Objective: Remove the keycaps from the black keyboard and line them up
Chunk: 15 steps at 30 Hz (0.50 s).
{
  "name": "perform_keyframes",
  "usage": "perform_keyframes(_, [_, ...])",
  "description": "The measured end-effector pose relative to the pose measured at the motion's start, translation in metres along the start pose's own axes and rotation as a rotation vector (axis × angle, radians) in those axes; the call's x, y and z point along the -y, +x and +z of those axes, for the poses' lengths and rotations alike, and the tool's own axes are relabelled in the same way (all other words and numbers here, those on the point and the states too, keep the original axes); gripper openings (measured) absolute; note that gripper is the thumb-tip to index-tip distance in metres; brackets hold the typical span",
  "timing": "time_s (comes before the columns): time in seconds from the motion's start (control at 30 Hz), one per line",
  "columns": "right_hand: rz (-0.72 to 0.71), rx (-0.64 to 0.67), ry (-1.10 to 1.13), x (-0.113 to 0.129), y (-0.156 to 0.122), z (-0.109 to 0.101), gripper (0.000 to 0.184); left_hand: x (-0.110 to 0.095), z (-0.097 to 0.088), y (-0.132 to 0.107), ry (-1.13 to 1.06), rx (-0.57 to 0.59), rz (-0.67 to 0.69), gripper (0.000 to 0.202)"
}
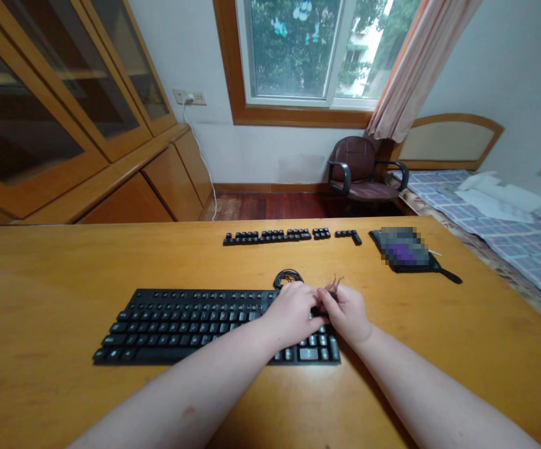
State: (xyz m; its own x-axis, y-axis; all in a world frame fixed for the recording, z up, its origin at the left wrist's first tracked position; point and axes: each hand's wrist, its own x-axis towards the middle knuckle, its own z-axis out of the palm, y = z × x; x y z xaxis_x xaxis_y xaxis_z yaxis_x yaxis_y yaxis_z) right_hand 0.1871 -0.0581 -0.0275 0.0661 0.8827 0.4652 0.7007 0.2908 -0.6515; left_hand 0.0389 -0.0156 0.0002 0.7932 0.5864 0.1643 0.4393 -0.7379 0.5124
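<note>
A black keyboard [176, 330] lies flat on the wooden table, with bare switches showing along its top rows. My left hand [291, 312] rests over its right end, fingers bent and fingertips meeting those of my right hand. What the left fingers pinch is hidden. In my right hand [347, 312], thumb and fingers are closed on a small tool with thin wire prongs [336, 282] pointing up, which looks like a keycap puller. Beyond the keyboard, removed black keycaps [274, 237] stand in rows near the table's far edge.
A coiled black cable [287, 276] sits behind the keyboard. To the right lies a black pouch [405, 251], partly blurred, with a strap. Past the wooden table [55, 268] are a brown armchair [357, 165], a bed [485, 199] and a glass-fronted cabinet [111, 162] at left.
</note>
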Motion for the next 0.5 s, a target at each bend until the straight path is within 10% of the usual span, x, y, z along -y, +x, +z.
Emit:
perform_keyframes(0.17, [0.266, -0.109, 0.248, -0.001, 0.001, 0.001, 0.035, 0.000, 0.001, 0.000, -0.043, -0.023, -0.010, 0.017])
perform_keyframes(0.5, [0.338, -0.219, 0.541, -0.010, 0.004, 0.001, 0.031, 0.002, 0.002, 0.000, -0.102, -0.036, -0.059, 0.022])
